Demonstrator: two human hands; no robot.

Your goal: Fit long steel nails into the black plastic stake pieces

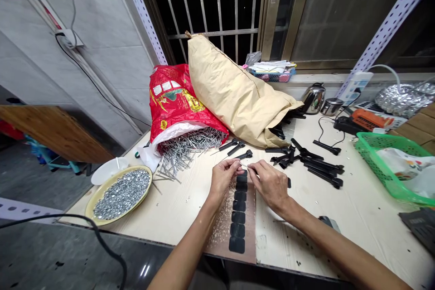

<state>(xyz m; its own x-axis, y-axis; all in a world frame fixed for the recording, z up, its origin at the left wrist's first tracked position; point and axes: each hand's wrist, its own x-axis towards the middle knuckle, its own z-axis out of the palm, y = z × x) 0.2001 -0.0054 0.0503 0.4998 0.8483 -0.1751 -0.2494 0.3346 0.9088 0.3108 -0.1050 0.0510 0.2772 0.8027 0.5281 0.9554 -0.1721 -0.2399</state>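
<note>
My left hand [224, 176] and my right hand [270, 183] meet over the table, thumbs and fingertips pinched. Between them runs a thin metal rod [243, 164]; its ends are hidden in my fingers, and anything smaller there is too tiny to make out. Beneath my hands, a column of black rounded-square pieces [237, 218] lies on a brown strip [250, 235] sprinkled with pale crumbs. Just beyond my fingertips are a few black plastic handle-like parts [244, 155]. A red bag [176, 99] spills long metal pins [190, 147] to the left.
A yellow bowl [89, 210] of small metal pieces [122, 195] stands left, beside a white bowl [108, 171]. A paper sack [231, 90] lies at the back. More black parts [321, 167] are piled right, near a green basket [382, 170] and a steel kettle [314, 98].
</note>
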